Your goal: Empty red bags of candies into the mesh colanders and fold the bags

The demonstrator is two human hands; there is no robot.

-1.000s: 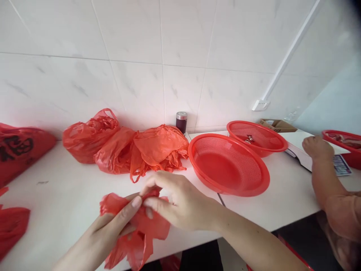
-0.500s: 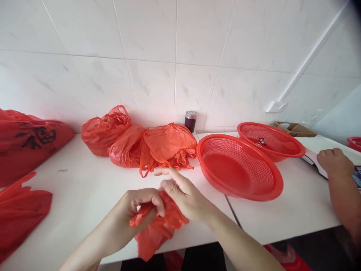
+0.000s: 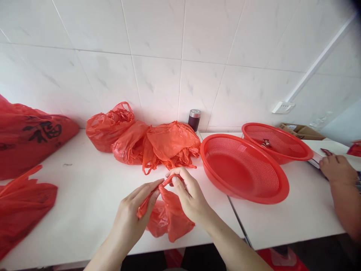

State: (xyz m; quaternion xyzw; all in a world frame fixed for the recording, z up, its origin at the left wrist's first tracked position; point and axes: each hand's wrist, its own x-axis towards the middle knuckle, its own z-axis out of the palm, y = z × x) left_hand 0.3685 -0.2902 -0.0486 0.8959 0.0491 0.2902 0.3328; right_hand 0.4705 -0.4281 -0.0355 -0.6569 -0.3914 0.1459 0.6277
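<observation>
Both of my hands pinch the top edge of a thin red plastic bag [image 3: 169,218] near the front of the white table [image 3: 90,203]. My left hand [image 3: 132,214] grips its left handle strip. My right hand [image 3: 187,195] pinches the right part of the same edge between thumb and fingers. The bag's body hangs crumpled between and below the hands, partly resting on the tabletop.
A heap of red plastic bags [image 3: 146,143] lies against the tiled wall, with a small dark jar [image 3: 194,119] behind it. Two red mesh baskets [image 3: 242,169] [image 3: 278,142] sit to the right. More red bags [image 3: 25,195] lie far left. Another person's hand [image 3: 337,169] rests at the right edge.
My hands have moved forward over the table and drawn slightly apart, stretching the bag's top edge. The view has shifted left and the other person's hand now sits nearer the right edge.
</observation>
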